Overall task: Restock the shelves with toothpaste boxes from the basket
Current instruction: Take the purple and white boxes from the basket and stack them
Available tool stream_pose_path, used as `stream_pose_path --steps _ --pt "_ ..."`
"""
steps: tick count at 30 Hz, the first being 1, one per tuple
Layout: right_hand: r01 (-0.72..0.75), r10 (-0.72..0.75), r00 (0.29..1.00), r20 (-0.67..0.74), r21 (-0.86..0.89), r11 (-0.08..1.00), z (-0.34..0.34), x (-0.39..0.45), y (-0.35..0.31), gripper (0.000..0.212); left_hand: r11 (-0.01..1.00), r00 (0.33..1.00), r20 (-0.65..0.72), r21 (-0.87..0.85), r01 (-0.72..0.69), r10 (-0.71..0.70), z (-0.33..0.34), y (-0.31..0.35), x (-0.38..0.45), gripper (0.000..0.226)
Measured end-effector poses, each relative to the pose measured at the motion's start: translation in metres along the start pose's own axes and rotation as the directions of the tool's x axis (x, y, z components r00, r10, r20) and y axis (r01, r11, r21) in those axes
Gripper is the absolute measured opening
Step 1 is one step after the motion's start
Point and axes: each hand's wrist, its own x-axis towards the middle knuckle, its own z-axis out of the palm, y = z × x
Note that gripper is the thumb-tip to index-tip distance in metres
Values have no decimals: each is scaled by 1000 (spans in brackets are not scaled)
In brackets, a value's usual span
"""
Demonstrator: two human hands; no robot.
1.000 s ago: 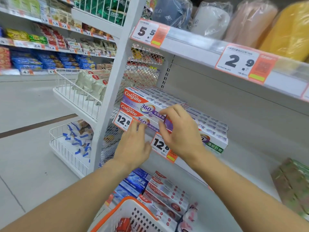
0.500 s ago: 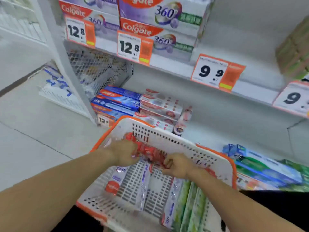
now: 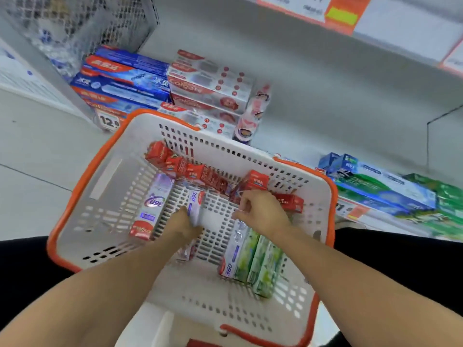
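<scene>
A white basket with an orange rim sits below me. Red toothpaste boxes lie along its far wall. A purple 360 box lies at the left and green boxes at the right. My left hand grips a second purple 360 box in the basket's middle. My right hand hovers with curled fingers beside a red box; motion blur hides whether it holds anything. The shelf's bottom level holds blue Colgate boxes and white-red Colgate boxes.
Green and blue boxes fill the bottom shelf at the right. A bare stretch of white shelf board lies behind the basket. A mesh divider stands at the upper left. Orange price tags hang above.
My hands left the upper shelf and came down into the basket. They moved off the red boxes; the left now grips a purple box. The view tilted further down.
</scene>
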Motion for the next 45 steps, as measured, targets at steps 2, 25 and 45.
stream_pose_path --steps 2,25,45 --pt "-148 149 986 79 -21 989 19 -4 0 37 998 996 80 -48 38 -34 -8 -1 4 64" --pt "-614 444 785 432 442 654 56 -4 -4 45 812 895 445 -533 239 29 -57 -13 -39 58" --pt "-96 -480 837 262 934 344 -126 6 -145 44 749 929 24 -599 -283 369 -259 46 -197 43"
